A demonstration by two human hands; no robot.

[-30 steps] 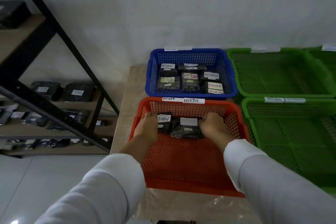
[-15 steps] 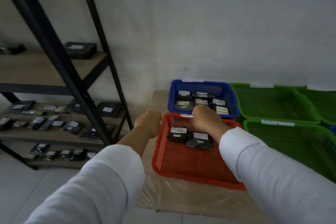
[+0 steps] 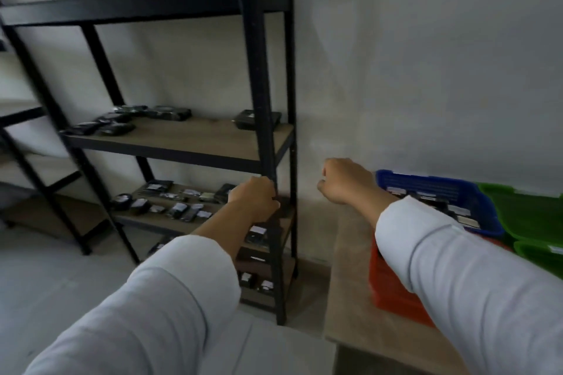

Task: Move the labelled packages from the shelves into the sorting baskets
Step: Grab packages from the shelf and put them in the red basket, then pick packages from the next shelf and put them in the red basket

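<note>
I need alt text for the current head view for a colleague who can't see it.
Both hands, left hand and right hand, are loosely curled and hold nothing, raised between a black metal shelf rack with dark labelled packages and a table with a blue basket, red basket and green baskets.

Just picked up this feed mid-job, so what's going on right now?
A person is sorting labelled packages. Both hands are empty: the left hand is by the black shelf unit, the right hand hangs in the air. Packages lie on the shelves and in the blue basket; the red basket sits in front.
</note>
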